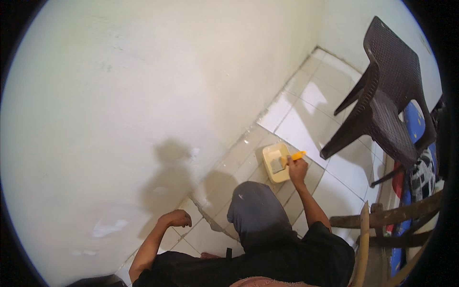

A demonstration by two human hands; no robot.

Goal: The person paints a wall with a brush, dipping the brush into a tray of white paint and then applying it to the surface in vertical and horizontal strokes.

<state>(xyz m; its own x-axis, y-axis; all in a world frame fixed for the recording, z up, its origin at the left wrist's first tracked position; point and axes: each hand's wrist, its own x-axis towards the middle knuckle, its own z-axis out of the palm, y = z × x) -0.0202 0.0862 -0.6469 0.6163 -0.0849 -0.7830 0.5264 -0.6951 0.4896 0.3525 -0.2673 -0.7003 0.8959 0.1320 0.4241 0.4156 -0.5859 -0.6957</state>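
Observation:
My right hand [298,170] grips a flat paintbrush [298,155] by its yellow handle. The pale bristles [277,165] are down inside a cream plastic tub [271,175], which stands on the tiled floor near the wall. My left hand [175,218] hangs loosely curled in front of the wall's lower part, and I see nothing in it. Between my two arms a knee in grey cloth [260,208] rises. The painted wall [118,107] bears whiter patches [109,227] low down, left of my left hand.
A dark brown plastic chair [389,104] stands on the floor tiles [308,125] to the right. Wooden bars [385,217] of some frame lie close by my right elbow. Blue patterned cloth [415,120] shows behind the chair. Small white flecks [246,141] mark the floor along the wall.

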